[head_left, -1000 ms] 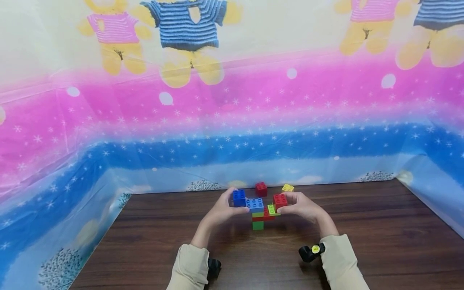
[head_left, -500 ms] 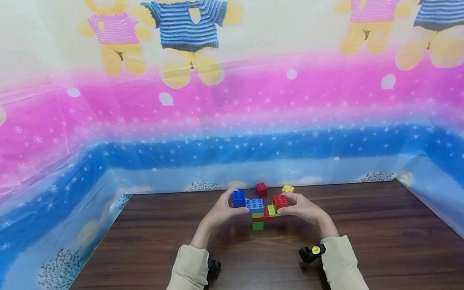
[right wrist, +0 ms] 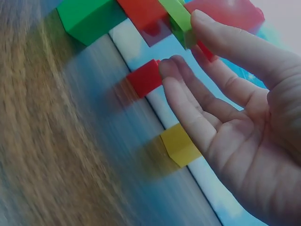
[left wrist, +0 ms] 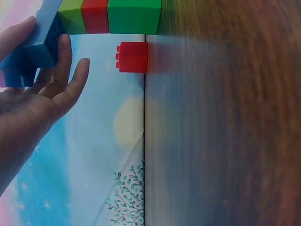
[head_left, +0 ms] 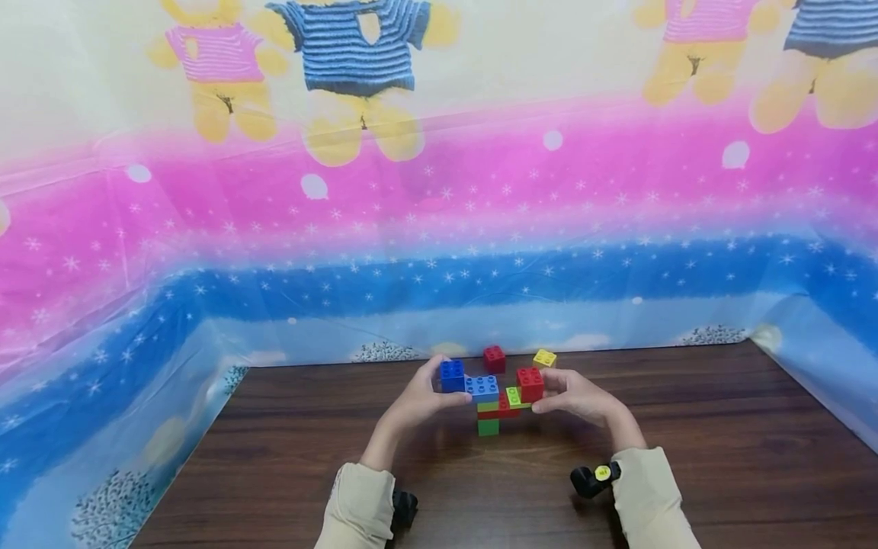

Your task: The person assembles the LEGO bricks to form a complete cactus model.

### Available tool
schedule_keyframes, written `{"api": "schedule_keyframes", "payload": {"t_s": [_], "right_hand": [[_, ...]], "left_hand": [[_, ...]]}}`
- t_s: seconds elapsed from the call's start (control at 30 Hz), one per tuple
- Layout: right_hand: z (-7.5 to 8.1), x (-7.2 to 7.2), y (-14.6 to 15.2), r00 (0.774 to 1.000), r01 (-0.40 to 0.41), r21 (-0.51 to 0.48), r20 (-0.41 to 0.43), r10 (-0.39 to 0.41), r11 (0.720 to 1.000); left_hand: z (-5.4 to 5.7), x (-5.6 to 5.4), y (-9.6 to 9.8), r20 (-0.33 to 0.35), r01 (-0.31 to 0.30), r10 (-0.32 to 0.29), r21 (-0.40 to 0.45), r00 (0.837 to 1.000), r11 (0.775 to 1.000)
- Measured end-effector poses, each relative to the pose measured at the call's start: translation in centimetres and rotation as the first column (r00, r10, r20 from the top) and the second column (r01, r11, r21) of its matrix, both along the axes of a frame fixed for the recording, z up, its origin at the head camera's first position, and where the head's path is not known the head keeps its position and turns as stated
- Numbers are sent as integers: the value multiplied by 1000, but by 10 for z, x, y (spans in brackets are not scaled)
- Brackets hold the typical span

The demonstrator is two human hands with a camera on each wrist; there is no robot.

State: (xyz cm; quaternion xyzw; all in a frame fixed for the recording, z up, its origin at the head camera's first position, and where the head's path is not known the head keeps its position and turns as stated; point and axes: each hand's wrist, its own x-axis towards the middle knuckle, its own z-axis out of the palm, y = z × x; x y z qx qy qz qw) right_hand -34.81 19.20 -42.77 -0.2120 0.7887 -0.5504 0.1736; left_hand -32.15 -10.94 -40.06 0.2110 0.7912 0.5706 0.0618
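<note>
A small build of toy bricks stands on the table, with a green brick (head_left: 488,428) at its base and thin red and lime bricks above. A light-blue brick (head_left: 482,390) and a dark-blue brick (head_left: 452,375) reach out to its left. My left hand (head_left: 411,398) grips these blue bricks, thumb in front and fingers behind. On the right, a red brick (head_left: 530,384) sits on a lime brick (head_left: 514,396). My right hand (head_left: 579,396) is loosely spread beside them, its thumb tip at the lower corner. In the right wrist view its fingers (right wrist: 188,113) are apart and relaxed.
Behind the build, another red brick (head_left: 494,358) and a yellow brick (head_left: 545,357) stand near the far edge of the brown wooden table (head_left: 288,457). A printed cloth (head_left: 439,282) hangs past that edge and down both sides.
My right hand has loosened from the red brick and shifted slightly right, its thumb sliding off the brick's front. My left hand and the build have stayed in place.
</note>
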Motion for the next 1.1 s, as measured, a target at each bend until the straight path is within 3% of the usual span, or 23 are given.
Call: {"api": "schedule_keyframes", "payload": {"t_s": [0.17, 0.33, 0.57, 0.73, 0.9, 1.0, 1.1], "right_hand": [[-4, -2, 10, 1000, 17, -10, 3, -17, 1000], [-8, -3, 16, 985, 174, -64, 15, -173, 983], [-15, -9, 15, 896, 440, -131, 6, -443, 888], [-19, -10, 9, 840, 541, -109, 9, -543, 834], [-22, -12, -1, 768, 638, -120, 24, -640, 761], [-26, -14, -4, 743, 666, -130, 31, -668, 735], [-31, -15, -6, 737, 673, -128, 29, -676, 729]], "left_hand": [[0, -1, 0, -3, 0, 0, 2, 1000, 1000], [-1, -1, 1, 2, 0, 0, 4, 1000, 1000], [0, -1, 1, 18, -11, 11, 5, 1000, 1000], [1, 0, 0, 25, -35, 35, -6, 999, 999], [1, 0, -1, 13, -34, 34, -14, 999, 999], [1, 0, -1, 17, -32, 33, -21, 999, 999], [0, 0, -1, 26, -27, 28, -21, 999, 999]]}}
